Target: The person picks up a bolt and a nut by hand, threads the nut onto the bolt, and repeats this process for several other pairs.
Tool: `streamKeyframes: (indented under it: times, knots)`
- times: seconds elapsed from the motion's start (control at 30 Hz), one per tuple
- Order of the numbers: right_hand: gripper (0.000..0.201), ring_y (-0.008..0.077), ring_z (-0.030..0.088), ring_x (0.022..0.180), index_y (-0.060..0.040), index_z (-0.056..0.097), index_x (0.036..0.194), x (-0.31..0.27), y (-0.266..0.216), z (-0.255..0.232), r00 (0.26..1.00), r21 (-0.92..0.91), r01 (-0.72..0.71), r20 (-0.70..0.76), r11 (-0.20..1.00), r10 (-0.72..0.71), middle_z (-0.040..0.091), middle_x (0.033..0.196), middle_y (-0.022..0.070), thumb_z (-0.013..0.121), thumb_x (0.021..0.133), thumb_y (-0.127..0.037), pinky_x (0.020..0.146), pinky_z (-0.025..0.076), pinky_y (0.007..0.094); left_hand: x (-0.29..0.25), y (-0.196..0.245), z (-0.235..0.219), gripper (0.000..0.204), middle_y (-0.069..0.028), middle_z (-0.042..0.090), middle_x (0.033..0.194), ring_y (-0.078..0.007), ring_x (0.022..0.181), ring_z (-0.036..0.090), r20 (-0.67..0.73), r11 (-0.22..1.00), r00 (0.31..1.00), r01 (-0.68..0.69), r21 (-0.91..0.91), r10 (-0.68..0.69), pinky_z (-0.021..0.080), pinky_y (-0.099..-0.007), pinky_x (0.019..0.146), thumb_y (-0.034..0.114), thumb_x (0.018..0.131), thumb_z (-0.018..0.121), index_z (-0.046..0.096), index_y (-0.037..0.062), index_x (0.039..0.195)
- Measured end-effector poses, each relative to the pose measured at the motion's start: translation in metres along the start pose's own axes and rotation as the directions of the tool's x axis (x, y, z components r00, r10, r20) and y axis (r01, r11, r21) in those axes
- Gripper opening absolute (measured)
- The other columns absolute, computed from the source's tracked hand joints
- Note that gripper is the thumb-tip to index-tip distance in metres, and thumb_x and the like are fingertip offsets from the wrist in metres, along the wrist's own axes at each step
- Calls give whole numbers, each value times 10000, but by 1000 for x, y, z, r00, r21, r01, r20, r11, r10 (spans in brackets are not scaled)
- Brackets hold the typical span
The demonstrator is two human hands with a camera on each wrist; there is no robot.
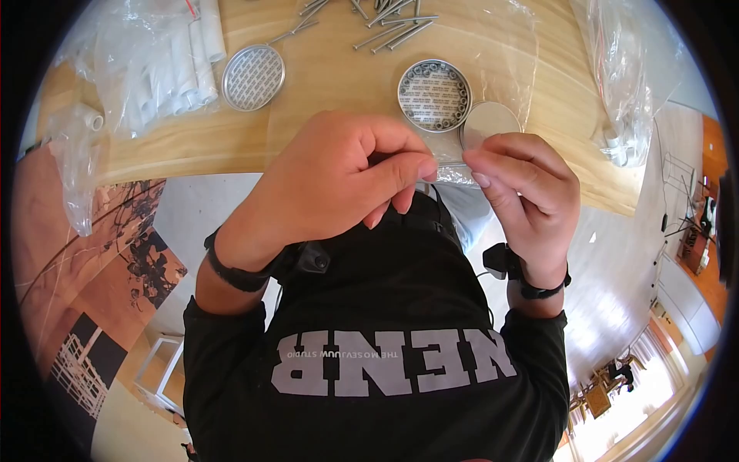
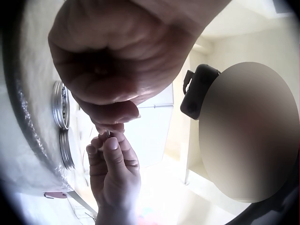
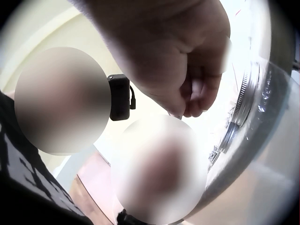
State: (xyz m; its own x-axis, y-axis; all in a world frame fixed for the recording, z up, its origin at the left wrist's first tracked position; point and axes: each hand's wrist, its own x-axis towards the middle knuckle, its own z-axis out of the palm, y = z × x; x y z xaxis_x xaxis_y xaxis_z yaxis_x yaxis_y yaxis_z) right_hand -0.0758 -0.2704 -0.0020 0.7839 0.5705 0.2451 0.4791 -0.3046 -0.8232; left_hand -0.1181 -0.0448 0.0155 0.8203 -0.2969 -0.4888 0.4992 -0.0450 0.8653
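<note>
My left hand (image 1: 331, 177) is above the table's near edge, thumb and index fingertips meeting. Whether it holds anything I cannot tell. To its right, my right hand (image 1: 531, 189) pinches between thumb and index finger a small metal piece (image 2: 108, 134), glimpsed in the left wrist view. The hands are close but apart in the head view. Just beyond them lies a shallow round tin (image 1: 433, 96) with small metal rings along its inner wall. A plain silvery disc-shaped lid (image 1: 494, 119) sits beside it, close behind the right fingertips.
Another round metal lid (image 1: 254, 77) lies left on the wooden table (image 1: 339, 69). Several long headed metal pins (image 1: 404, 32) are scattered at the back. White plastic tubes (image 1: 185, 65) in clear bags occupy the left, and a clear plastic bag (image 1: 622, 69) lies at the right.
</note>
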Motion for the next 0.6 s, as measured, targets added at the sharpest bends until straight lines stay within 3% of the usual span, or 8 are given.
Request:
streamKeyframes:
  times: [0.27,0.5,0.57,0.6]
  knots:
    - [220,180,659,767,-66,748,993,4,5,-12,985,213,-103,160,972,69,678,915,84,734,794,24,665,518,266,-2,2,-2,171,-14,610,652,-29,456,487,58,997,997,59,-42,-57,342,-171,403,137,969,583,677,-3,938]
    - [210,186,668,804,-17,716,1013,3,9,-6,984,327,-145,151,934,100,688,937,92,730,807,22,718,521,267,-1,1,-2,180,-19,609,650,-32,453,480,72,997,996,52,-48,-49,349,-176,412,142,970,582,676,-8,940]
    - [193,184,669,828,2,692,1004,-1,4,-1,942,539,-324,113,777,315,690,937,93,725,815,28,741,526,273,-1,0,-3,182,-21,609,649,-34,452,477,75,998,996,44,-45,-41,352,-178,416,143,971,582,676,-10,940]
    - [193,184,669,828,2,692,1004,-1,6,0,942,539,-324,112,777,315,690,937,93,725,815,28,741,526,273,-1,0,-3,183,-23,608,647,-34,451,475,75,998,997,39,-44,-35,353,-179,418,143,972,582,676,-10,940]
